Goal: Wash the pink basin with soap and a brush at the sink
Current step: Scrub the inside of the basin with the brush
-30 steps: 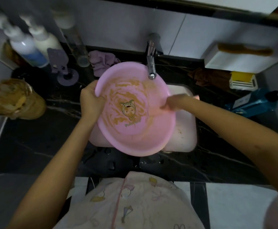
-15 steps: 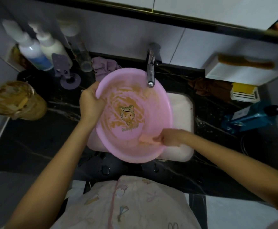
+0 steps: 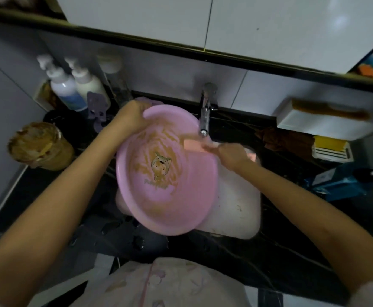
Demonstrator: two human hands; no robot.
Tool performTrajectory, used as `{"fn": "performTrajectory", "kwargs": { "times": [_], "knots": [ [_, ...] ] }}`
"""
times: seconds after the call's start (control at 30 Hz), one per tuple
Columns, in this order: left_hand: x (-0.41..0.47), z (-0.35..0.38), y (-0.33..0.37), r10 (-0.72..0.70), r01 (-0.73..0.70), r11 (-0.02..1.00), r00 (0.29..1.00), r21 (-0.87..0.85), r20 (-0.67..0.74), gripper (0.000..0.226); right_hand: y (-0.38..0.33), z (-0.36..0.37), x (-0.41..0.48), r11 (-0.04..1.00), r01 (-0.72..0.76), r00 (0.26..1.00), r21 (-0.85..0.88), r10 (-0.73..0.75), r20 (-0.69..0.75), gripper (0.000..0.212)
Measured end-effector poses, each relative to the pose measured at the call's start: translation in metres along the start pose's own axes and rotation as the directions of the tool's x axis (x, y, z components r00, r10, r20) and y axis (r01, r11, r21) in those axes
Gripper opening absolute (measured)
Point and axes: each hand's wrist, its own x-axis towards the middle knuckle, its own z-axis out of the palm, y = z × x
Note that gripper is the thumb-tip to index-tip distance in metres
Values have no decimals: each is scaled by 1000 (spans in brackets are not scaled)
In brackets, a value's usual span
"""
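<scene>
The pink basin point(image 3: 181, 204) lies tilted over the white sink point(image 3: 243, 209), smeared with brown streaks around a cartoon print at its bottom. My left hand point(image 3: 132, 117) grips its far left rim. My right hand point(image 3: 230, 156) holds a pink brush point(image 3: 192, 145) against the basin's upper right inner wall, just under the tap's spout. The brush is blurred.
A chrome tap point(image 3: 205, 116) stands behind the basin. Two pump bottles point(image 3: 70, 85) and a purple holder point(image 3: 97, 105) sit at the back left, a brown jar point(image 3: 39, 145) at the left. A white box point(image 3: 323, 122) with a brown comb, a yellow item and a blue pack point(image 3: 340, 182) are on the right.
My right hand swept the brush from the basin's near right wall up to the far right under the tap. My left hand shifted from the left rim to the far left rim.
</scene>
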Motion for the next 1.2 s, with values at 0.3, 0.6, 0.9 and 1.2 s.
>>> {"fn": "performTrajectory", "kwargs": {
  "times": [0.3, 0.6, 0.9, 1.2],
  "knots": [
    [-1, -1, 6, 13, -13, 999, 1000, 40, -8, 39, -8, 0, 7, 981, -114, 994, 155, 111, 23, 42],
    [6, -1, 11, 65, -64, 994, 998, 91, -15, 38, -1, 14, 17, 982, -37, 962, 188, -16, 274, 57],
    [8, 0, 4, 76, -74, 992, 997, 98, -13, 42, -4, 24, -8, 915, -97, 881, 391, -104, 462, 57],
    [7, 3, 2, 78, -70, 991, 995, 117, -59, 43, 11, 13, -3, 960, -223, 911, 169, 144, 387, 59]
  ]
}}
